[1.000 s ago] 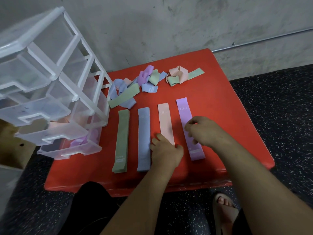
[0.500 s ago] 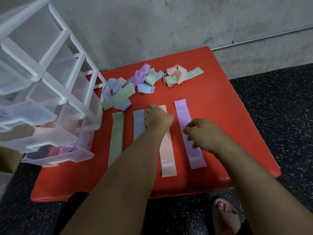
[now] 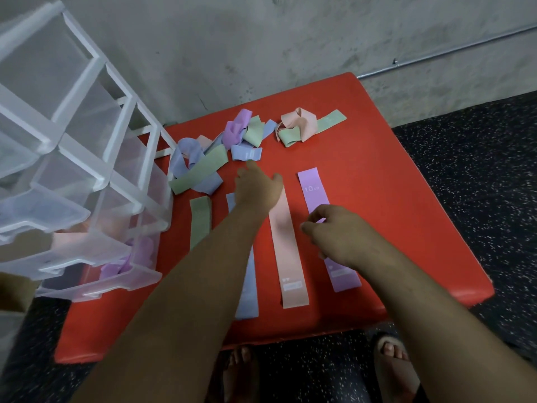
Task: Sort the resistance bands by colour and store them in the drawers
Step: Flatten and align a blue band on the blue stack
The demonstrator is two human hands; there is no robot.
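Neatly flat purple band (image 3: 312, 183) (marked 10).

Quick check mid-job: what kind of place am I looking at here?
Probably a gym or its storage corner, though I can't be sure: speckled black rubber-like floor, a bare concrete wall with a pipe along it, and resistance bands spread on a low red table.

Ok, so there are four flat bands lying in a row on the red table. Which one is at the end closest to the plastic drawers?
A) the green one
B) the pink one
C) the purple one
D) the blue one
A: the green band lies at the left end of the row, beside the drawer unit. The blue band, pink band and purple band follow to its right.
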